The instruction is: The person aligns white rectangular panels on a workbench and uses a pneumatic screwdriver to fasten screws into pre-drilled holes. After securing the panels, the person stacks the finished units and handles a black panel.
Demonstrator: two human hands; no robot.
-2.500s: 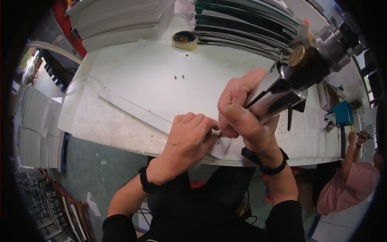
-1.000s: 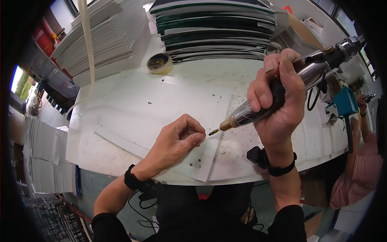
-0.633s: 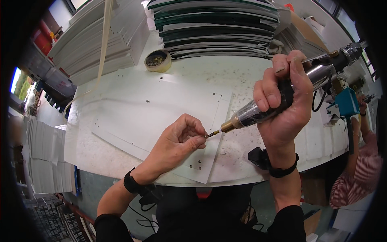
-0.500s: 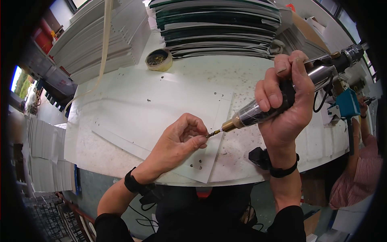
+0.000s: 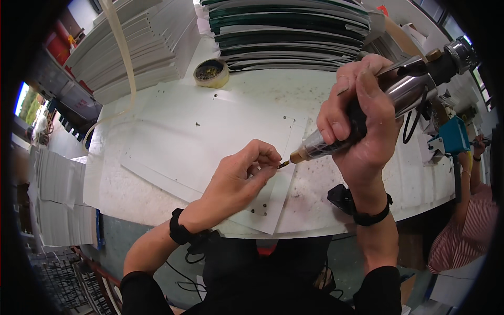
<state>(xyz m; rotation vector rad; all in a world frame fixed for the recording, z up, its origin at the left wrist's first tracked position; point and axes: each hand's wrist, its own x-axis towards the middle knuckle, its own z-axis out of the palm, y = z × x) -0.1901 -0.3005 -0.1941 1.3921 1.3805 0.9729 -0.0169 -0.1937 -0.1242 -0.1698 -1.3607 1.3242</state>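
My right hand is wrapped round the dark grip of a silver power screwdriver. Its brass-coloured nose points down and left. At the bit's tip, the thumb and fingers of my left hand pinch a small dark screw; the fingertips hide part of it. Below both hands lies a flat white panel. Several dark screws stand or lie on it near its front corner, and others are scattered farther back.
A round tub of small screws stands behind the panel on the white table. Stacked dark-edged sheets and white panels rise at the back. A pale hose hangs at left. Another person's striped sleeve shows at right.
The screwdriver has tilted a little, and my right hand has shifted slightly left. My left hand has moved slightly right, still pinching at the bit's tip. The whole view has shifted a little.
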